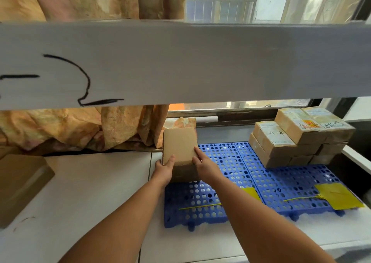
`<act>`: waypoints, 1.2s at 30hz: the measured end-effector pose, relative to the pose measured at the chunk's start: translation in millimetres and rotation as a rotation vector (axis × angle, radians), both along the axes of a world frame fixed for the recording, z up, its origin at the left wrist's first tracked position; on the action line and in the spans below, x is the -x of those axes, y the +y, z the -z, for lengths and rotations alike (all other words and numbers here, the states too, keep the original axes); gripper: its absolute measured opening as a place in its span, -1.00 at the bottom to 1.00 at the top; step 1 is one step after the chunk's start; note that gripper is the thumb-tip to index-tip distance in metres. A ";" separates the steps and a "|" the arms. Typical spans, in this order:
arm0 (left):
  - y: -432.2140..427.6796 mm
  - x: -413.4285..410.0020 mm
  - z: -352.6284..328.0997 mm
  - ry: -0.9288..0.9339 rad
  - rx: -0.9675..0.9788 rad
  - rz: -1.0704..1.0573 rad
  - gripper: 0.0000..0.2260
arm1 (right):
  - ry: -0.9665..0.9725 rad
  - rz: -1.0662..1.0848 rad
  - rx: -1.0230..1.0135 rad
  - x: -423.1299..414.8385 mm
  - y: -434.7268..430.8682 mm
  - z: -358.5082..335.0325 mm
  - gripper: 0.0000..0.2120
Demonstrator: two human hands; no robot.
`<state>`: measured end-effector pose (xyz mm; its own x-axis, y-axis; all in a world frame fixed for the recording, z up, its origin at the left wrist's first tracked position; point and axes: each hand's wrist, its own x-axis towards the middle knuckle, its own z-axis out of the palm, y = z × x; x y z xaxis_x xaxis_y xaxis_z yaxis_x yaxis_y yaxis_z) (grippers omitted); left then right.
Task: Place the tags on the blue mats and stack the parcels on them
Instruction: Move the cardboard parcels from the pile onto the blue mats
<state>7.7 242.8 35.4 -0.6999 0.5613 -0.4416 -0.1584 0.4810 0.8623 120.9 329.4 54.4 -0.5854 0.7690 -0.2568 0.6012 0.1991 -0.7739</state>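
- Fingers (171, 159) of the left hand (165, 168) are lying on top of the parcel (178, 146), and the thumb is hooking round its left edge, so that hand is pinching the near left corner.
- The right hand's (203, 162) fingers (197, 152) are running fairly straight and close together along the parcel's right edge. They're pressing in rather than wrapping. Can't really tell what that thumb is doing.
- So the parcel is sitting dead ahead between both hands, long axis pointing away toward the window. Neither hand is looking nearer than the other.
- It's sitting at the far left corner of the left blue mat (200, 200), which is lying on the white table (90, 182). Whether it's fully resting there, no idea.
- This mat's left tag (251, 192) is lying at the near edge, partly under the right forearm and well apart from the parcel.
- The right blue mat (291, 184) is carrying its right tag (337, 196) up front and a parcel stack (297, 136) at the back.
- My guess is the hands are just squaring it into that corner before letting go.
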 end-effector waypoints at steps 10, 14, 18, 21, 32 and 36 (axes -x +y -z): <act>-1.5 -19.5 -22.6 0.781 0.402 0.070 -0.57 | -0.091 0.011 -0.218 2.5 1.3 4.7 -0.55; -1.0 -14.7 -36.5 0.855 0.497 0.271 -0.61 | 0.028 0.063 -0.341 -2.0 -3.7 4.0 -0.64; -18.0 -3.4 -37.3 0.866 0.474 0.358 -0.53 | 0.127 0.154 -0.477 -2.7 -14.8 1.2 -0.74; -37.8 12.0 -32.5 0.890 0.412 0.326 -0.50 | 0.221 0.008 -0.708 4.1 -31.9 -13.6 -0.80; -140.2 108.7 -20.4 1.023 0.454 0.189 -0.64 | 0.046 -0.468 -0.538 110.4 -135.7 -27.7 -0.72; -210.4 171.5 -20.3 1.169 0.510 0.168 -0.72 | -0.097 -0.562 -0.462 167.8 -192.7 -22.9 -0.67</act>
